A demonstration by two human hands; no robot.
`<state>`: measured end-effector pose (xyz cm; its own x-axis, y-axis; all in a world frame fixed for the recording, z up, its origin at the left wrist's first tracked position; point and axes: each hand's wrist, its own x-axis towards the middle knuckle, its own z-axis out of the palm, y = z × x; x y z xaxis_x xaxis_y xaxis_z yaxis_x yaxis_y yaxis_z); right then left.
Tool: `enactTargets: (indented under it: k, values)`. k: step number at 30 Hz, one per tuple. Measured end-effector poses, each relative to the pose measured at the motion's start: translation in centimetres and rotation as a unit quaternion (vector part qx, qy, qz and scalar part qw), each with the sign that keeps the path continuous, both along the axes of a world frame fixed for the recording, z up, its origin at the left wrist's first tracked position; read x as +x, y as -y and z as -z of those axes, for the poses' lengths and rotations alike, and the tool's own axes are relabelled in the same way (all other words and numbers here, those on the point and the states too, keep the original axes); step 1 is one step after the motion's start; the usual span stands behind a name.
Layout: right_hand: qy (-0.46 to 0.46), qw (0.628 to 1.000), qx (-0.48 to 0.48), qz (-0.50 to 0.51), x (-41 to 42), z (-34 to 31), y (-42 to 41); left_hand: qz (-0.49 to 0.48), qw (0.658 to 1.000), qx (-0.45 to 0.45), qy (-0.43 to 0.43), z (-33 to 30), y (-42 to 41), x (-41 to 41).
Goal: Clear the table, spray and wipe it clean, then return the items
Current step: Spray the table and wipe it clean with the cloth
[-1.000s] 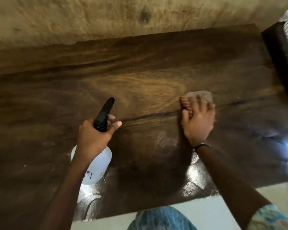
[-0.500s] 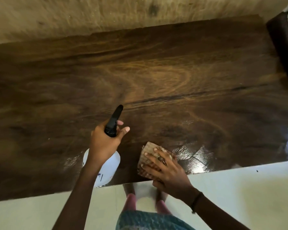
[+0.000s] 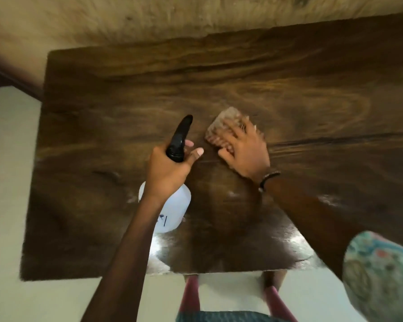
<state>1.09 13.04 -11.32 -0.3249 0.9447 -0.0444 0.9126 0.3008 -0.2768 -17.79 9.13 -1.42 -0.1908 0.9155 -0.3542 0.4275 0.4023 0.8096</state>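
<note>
Cloth (image 3: 222,129) lies flat near the middle of the wooden table (image 3: 102,108), pressed under the spread fingers of the right hand (image 3: 243,149), while the left hand (image 3: 166,169) just beside it grips the spray bottle (image 3: 172,211), nozzle pointing far.

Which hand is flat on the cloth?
The right hand, pressing the cloth onto the table; the left hand grips the spray bottle.

Looks like a home room. Dark wood-grain counter (image 3: 289,73) pushed against a rough, mottled tan plaster wall (image 3: 172,17), pale smooth floor (image 3: 7,182), dark baseboard strip (image 3: 14,82) at left. No shop, lab or office gear visible.
</note>
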Motion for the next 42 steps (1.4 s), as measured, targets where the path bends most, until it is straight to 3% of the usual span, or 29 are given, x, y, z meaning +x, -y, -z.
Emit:
enactTargets:
  k: [5, 8, 12, 15, 17, 19, 21, 24, 26, 30, 35, 38, 42]
  values:
    - [-0.007, 0.994, 0.01, 0.105, -8.9, 0.1, -9.3, -0.022, 1.0, 0.018, -0.001, -0.8, -3.2, -9.0]
    - [-0.008, 0.995, -0.002, 0.096, -16.1, -0.2, -11.6, -0.032, 0.999, 0.016, 0.005, -1.3, -4.0, -14.1]
    - [0.017, 1.0, -0.004, -0.02, -27.0, -0.3, -8.9, -0.067, 0.997, 0.027, -0.011, -2.1, -4.0, -20.0]
    - [-0.071, 0.993, 0.049, -0.077, -33.8, -0.2, -2.6, -0.088, 0.995, 0.043, -0.019, -3.1, -3.1, -23.1]
    - [-0.086, 0.989, 0.032, -0.116, -36.9, 0.5, 2.7, -0.081, 0.996, 0.044, -0.024, -3.7, -2.1, -24.5]
    - [-0.064, 0.985, 0.003, -0.162, -37.6, 1.3, 8.1, -0.074, 0.996, 0.037, -0.017, -4.0, -0.9, -25.3]
    - [-0.045, 0.962, 0.004, -0.268, -36.3, 1.5, 11.9, -0.073, 0.997, 0.023, -0.016, -3.9, 0.3, -25.7]
    - [-0.046, 0.923, 0.045, -0.379, -31.8, 1.1, 12.6, -0.072, 0.997, -0.002, -0.02, -3.5, 1.7, -25.5]
    - [-0.035, 0.941, 0.07, -0.33, -28.4, 0.2, 10.4, -0.065, 0.998, -0.007, -0.02, -3.1, 2.8, -24.9]
    - [-0.036, 0.995, 0.03, -0.093, -20.7, -0.6, 4.7, -0.032, 0.999, -0.008, 0.003, -2.5, 5.0, -23.4]
    - [-0.011, 0.986, 0.008, 0.169, -15.9, -0.8, 5.0, -0.041, 0.999, 0.006, 0.02, -2.0, 7.1, -22.7]
    - [-0.029, 0.978, 0.009, 0.206, -18.3, -0.7, 9.9, -0.046, 0.999, 0.008, 0.02, -1.9, 8.1, -22.7]
    - [-0.055, 0.993, -0.004, 0.107, -25.2, -0.3, 15.9, -0.064, 0.997, 0.021, 0.029, -2.0, 8.8, -23.1]
